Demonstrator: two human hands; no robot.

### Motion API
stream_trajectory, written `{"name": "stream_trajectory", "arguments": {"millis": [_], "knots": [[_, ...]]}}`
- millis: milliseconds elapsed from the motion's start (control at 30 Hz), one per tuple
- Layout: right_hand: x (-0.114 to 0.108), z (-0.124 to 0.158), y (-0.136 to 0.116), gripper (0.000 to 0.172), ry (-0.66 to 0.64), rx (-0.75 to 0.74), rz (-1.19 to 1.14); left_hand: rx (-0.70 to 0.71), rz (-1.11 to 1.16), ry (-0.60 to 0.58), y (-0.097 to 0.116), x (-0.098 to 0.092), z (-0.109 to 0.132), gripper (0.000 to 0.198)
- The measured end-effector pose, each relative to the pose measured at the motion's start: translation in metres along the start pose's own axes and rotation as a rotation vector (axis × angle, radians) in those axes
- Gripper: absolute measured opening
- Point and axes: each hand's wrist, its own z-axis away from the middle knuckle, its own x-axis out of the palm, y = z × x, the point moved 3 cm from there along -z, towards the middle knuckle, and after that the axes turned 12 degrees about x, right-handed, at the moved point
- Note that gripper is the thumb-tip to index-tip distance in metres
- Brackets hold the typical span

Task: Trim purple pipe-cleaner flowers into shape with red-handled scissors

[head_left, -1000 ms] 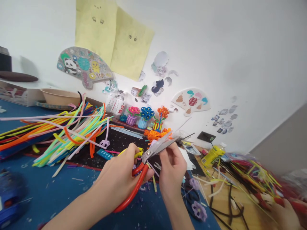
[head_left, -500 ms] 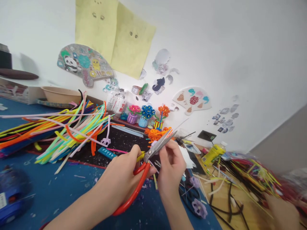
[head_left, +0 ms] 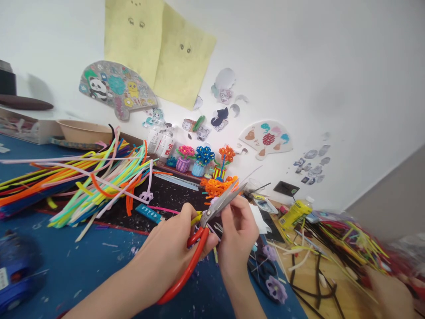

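Observation:
My left hand point(head_left: 181, 246) is wrapped round the orange-red handles of metal scissors point(head_left: 194, 266), whose blades point up and right, slightly apart. A yellow piece point(head_left: 196, 218) shows between its fingers and the scissors' pivot. My right hand point(head_left: 239, 230) is beside the blades, thumb and fingers pinched together. What it pinches is mostly hidden by the blades; a thin wire point(head_left: 255, 170) sticks out above the fingers, and a bit of lilac point(head_left: 215, 200) shows behind the blades. Orange pipe-cleaner flowers point(head_left: 221, 185) lie just beyond.
Loose pipe cleaners point(head_left: 109, 177) are heaped at left. Small potted flowers point(head_left: 203, 160) stand by the wall. Lilac flowers point(head_left: 276, 289) lie with dark-handled scissors point(head_left: 262, 270) at right, near a yellow bottle point(head_left: 295, 212). Another person's hand point(head_left: 390, 292) is at lower right.
My left hand and the scissors' handles have shifted slightly down. My right hand has barely moved and keeps its pinch.

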Motion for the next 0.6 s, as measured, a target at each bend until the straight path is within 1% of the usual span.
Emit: {"name": "stream_trajectory", "arguments": {"millis": [200, 433, 600], "knots": [[0.0007, 0.0001, 0.0003, 0.011, -0.014, -0.012, -0.018, 0.001, 0.024, -0.024, 0.0026, -0.0018, -0.0030, 0.024], [0.0009, -0.0001, 0.0004, 0.012, -0.009, -0.021, 0.002, 0.018, 0.017, -0.004, 0.0016, -0.0026, -0.0036, 0.025], [0.0009, -0.0008, -0.0019, 0.010, -0.026, -0.042, 0.016, 0.021, 0.001, -0.008, -0.0007, -0.0016, -0.0031, 0.027]]}}
